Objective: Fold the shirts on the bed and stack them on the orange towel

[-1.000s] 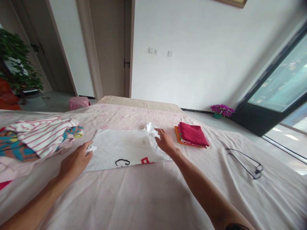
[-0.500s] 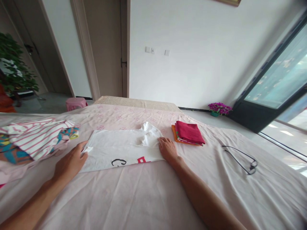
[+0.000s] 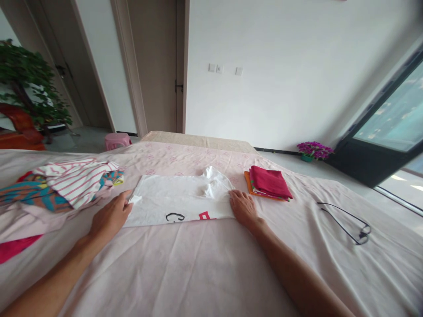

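Note:
A white T-shirt lies folded lengthwise on the bed sheet, with part of a black and a red print along its near edge. My left hand is closed on its left end, and a small bit of cloth sticks up by the fingertips. My right hand rests flat on the right end, fingers stretched out. A bunched white part of the shirt rises near the far right corner. Just beyond my right hand sits a stack of folded clothes, dark red on top and orange below.
A loose heap of clothes, striped and patterned, lies on the left of the pink sheet. Black-framed glasses lie at the right. Past the bed stand a pink stool and purple flowers.
My view has turned slightly left, so everything appears farther right. Both hands keep their places on the T-shirt, which looks unchanged.

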{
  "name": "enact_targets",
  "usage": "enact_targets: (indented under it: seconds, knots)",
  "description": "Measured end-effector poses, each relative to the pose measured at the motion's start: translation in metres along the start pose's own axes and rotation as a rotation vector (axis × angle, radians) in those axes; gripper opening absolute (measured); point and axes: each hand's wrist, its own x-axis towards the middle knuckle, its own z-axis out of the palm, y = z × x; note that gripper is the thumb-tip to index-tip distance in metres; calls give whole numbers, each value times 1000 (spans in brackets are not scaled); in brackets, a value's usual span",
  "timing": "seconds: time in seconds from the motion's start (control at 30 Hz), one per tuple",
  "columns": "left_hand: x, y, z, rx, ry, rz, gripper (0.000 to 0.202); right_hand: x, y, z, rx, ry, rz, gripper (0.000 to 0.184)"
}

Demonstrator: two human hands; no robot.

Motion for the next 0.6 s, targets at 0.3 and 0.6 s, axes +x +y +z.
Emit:
enact_targets:
  seconds: [0.3, 0.6]
  knots:
    - [-15, 30, -2, 7, 261, 394, 46, 3, -16, -11, -24, 23, -61, 43]
    - [-22, 50, 37, 62, 29, 599, 56, 4, -53, 7, 52, -84, -295, 60]
